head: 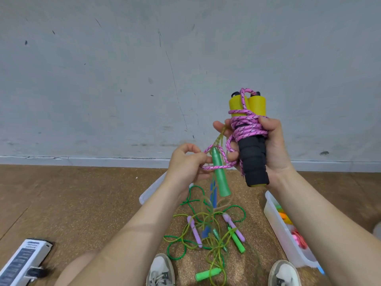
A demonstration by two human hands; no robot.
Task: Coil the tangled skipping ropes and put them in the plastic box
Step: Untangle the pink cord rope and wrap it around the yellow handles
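While coiled on its handles (254, 162) — pink rope (247, 126) in right grip (270, 145), tail (214, 167) pinched in left grip (185, 164).

This is a bare indoor room, not plainly a home or a workplace. A grey wall (123, 79), scuffed and streaked with dark marks, meets a pale skirting (82, 161) above a brown floor (72, 203) that is wood-look at the left and speckled like cork in the middle. Clear plastic boxes (276, 219) and loose ropes (206, 230) lie straight on that floor, with a person's shoes (161, 269) beside them.
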